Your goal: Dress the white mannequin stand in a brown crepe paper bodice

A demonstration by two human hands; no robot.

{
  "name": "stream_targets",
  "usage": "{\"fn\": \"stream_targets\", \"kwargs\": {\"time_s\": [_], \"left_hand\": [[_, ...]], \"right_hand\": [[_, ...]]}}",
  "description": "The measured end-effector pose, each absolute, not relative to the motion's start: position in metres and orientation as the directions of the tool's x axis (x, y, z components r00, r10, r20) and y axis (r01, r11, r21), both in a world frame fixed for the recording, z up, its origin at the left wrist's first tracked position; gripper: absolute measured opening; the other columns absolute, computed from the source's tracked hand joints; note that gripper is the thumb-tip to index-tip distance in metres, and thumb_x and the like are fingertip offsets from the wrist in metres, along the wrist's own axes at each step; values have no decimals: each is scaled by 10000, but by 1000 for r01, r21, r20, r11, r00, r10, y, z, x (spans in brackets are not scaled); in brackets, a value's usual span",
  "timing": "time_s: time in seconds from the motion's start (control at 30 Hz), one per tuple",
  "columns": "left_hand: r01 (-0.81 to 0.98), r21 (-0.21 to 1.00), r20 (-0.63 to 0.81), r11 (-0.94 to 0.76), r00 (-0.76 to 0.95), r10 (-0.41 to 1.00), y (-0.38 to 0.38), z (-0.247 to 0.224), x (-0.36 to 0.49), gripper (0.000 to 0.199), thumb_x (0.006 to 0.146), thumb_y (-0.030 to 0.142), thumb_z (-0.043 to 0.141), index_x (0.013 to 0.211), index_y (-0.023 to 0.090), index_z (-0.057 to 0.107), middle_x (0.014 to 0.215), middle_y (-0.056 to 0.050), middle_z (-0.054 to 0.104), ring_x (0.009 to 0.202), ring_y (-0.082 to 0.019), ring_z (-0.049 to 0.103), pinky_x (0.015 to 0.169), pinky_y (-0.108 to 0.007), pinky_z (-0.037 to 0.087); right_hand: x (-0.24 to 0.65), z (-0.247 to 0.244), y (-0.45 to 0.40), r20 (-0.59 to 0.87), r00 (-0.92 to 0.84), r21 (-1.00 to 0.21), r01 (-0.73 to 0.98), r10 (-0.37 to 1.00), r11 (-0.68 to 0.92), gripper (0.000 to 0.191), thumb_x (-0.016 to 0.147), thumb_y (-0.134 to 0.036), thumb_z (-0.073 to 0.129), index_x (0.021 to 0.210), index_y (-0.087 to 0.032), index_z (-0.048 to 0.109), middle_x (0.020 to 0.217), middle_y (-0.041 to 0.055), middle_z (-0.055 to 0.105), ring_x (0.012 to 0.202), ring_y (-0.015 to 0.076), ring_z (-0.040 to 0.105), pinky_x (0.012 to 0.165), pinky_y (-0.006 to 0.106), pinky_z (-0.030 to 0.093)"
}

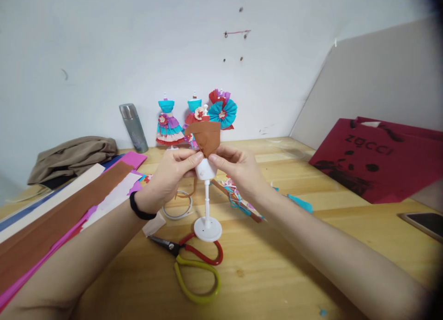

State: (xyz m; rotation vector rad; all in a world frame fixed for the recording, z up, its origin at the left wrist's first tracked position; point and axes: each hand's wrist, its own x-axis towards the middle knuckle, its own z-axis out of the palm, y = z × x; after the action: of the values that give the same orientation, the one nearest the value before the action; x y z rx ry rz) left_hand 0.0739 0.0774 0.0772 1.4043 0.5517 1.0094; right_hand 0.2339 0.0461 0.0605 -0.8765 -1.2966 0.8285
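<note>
Material, brown and creased, tapers down over a white mannequin.

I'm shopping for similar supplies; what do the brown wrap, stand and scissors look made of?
Brown wrap: probably paper or thin cloth, matte and softly creased.
Stand: likely plastic, uniformly white and smooth.
Scissors: metal blades, judging by the grey sheen; handles perhaps plastic-coated, smooth red and yellow.

Light was fairly bright and even; the wall looked pale, shadows soft. Fine detail blurred; the bag looked stretched toward the darkened right edge.
</note>
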Motion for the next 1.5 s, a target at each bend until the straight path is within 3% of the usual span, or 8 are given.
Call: {"fn": "stream_targets", "kwargs": {"time_s": [0.43,0.63,0.9,1.07,1.23,1.5], "left_hand": [[-248,966,204,-72,560,803,81,82,71,335,628,397,890,700,112,729,681,-26,663,626,-96,586,601,-208,495],[-268,959,239,-97,570,786,76,81,73,359,662,412,871,848,126,762,803,-49,721,741,-130,642,742,-258,531],[-245,954,282,-172,548,787,75,81,72,307,715,410,832,779,127,734,755,-31,688,690,-119,593,685,-243,478],[-238,944,322,-227,534,782,71,74,76,299,764,409,794,876,136,745,876,-54,720,778,-141,604,733,-258,470],[-285,934,341,-217,520,783,74,68,79,268,753,384,801,857,141,756,870,-54,723,800,-152,613,799,-288,473],[-338,933,306,-123,566,765,89,68,73,291,712,376,847,895,159,782,873,-57,752,768,-150,650,764,-282,509]], "right_hand": [[233,64,45,445,105,-892,-35,889,451,224,647,-377,795,762,-201,716,779,31,739,708,174,636,699,333,515],[234,66,46,438,129,-886,-103,890,451,254,604,-378,832,734,-200,706,740,17,735,683,160,630,697,321,521],[236,64,47,443,127,-883,-108,888,456,245,628,-380,815,772,-204,724,802,26,761,737,180,667,759,351,539],[236,65,45,444,152,-886,-70,883,458,227,654,-374,784,785,-202,716,802,28,747,727,177,653,733,347,525],[233,64,42,455,163,-882,-55,876,468,185,667,-346,767,777,-206,722,798,25,738,722,174,642,714,344,515],[233,60,42,453,195,-880,-58,870,471,216,667,-349,777,817,-200,736,854,39,755,779,188,671,772,367,542]]}}
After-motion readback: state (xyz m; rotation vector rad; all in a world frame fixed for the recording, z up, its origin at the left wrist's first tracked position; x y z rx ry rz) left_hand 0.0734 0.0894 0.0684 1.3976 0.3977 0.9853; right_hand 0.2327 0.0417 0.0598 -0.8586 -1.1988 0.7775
